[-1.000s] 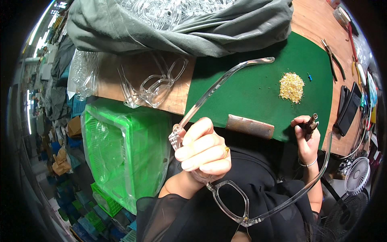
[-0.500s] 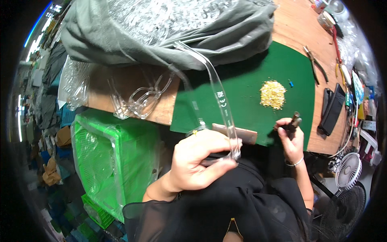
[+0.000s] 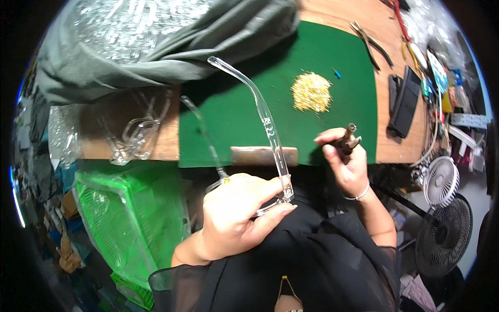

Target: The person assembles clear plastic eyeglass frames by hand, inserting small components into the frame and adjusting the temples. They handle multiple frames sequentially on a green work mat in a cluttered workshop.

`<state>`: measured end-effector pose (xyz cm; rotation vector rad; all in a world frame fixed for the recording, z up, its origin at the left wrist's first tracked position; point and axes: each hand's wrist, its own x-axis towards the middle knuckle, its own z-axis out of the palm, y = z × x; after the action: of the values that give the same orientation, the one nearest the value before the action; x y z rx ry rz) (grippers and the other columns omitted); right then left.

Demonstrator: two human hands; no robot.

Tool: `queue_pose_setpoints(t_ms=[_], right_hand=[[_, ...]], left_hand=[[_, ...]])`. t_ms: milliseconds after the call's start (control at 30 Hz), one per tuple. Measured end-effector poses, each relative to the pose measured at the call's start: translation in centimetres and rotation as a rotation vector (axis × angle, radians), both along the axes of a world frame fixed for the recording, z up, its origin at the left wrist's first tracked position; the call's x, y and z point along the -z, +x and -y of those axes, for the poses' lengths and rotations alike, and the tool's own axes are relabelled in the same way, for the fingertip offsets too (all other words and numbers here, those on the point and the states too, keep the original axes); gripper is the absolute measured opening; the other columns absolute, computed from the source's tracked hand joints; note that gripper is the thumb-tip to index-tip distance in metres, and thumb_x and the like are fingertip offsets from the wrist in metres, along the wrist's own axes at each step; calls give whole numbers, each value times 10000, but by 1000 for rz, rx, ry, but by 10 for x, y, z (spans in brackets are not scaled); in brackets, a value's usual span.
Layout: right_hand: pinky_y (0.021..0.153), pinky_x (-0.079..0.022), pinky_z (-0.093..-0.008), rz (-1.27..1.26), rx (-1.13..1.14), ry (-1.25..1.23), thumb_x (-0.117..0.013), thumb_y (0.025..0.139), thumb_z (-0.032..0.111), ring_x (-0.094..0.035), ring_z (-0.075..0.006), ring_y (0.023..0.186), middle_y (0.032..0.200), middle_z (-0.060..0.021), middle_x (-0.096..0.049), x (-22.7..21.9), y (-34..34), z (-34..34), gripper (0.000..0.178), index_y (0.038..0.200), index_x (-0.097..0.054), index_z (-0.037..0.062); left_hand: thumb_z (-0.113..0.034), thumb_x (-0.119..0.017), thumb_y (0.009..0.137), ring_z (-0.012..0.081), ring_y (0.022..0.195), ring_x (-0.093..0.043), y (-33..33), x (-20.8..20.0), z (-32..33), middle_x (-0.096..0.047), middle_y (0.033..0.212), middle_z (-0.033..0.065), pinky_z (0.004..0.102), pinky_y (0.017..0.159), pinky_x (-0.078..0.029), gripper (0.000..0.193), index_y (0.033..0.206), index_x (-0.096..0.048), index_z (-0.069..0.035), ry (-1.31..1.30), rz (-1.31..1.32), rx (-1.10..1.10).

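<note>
My left hand (image 3: pixel 236 218) grips clear glasses (image 3: pixel 270 130), temple arms pointing away over the worktop's near edge; right hand (image 3: pixel 345 161) pinches a small tool (image 3: pixel 347 136) just beside.

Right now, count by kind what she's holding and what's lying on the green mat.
Clear eyeglass frame, in the left hand: 1
Small dark hand tool, in the right hand: 1
Pile of small gold parts: 1
Flat brown metal block: 1
Small blue piece: 1
Total: 5
</note>
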<state>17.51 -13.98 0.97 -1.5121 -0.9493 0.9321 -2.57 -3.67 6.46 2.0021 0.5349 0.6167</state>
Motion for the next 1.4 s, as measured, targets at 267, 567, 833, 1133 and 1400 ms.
queue_pose_setpoints(t_ms=[267,567,833,1133,1400], right_hand=[[865,-402,-313,-817,-320,98,-570,858,134,-506,-152,956,980,-70,-537,-22,-30,-4,192,993,-514,10],[831,-404,-300,-814,-344,97,-575,852,144,-508,-142,903,949,-66,-542,-13,-36,-6,164,952,-522,24],[844,-422,-404,-791,-298,27,-632,797,175,-530,-232,896,881,-97,-543,-11,-34,-9,206,877,-490,49],[825,-412,-303,-278,-229,-6,-606,813,362,-526,-171,894,926,-78,-548,-16,3,-17,415,988,-532,-6],[698,-393,-218,250,56,25,-562,836,52,-470,-99,758,834,-33,-510,25,21,-13,80,881,-509,12]], left_hand=[[-110,-755,625,211,556,-577,16,5,16,-588,641,76,286,541,-452,285,863,-629,-17,74,74,51],[-131,-753,624,215,575,-585,11,3,19,-614,684,81,280,555,-458,286,862,-631,-27,101,-4,13],[-131,-736,646,218,601,-594,17,4,18,-615,681,81,285,586,-458,267,868,-637,-23,78,-63,19],[-132,-725,699,208,596,-615,-20,-10,-2,-638,717,97,270,540,-478,323,973,-618,1,180,-54,-123],[-45,-605,824,64,709,-584,-38,3,-24,-649,814,64,196,612,-473,192,985,-601,59,-216,-54,-586]])
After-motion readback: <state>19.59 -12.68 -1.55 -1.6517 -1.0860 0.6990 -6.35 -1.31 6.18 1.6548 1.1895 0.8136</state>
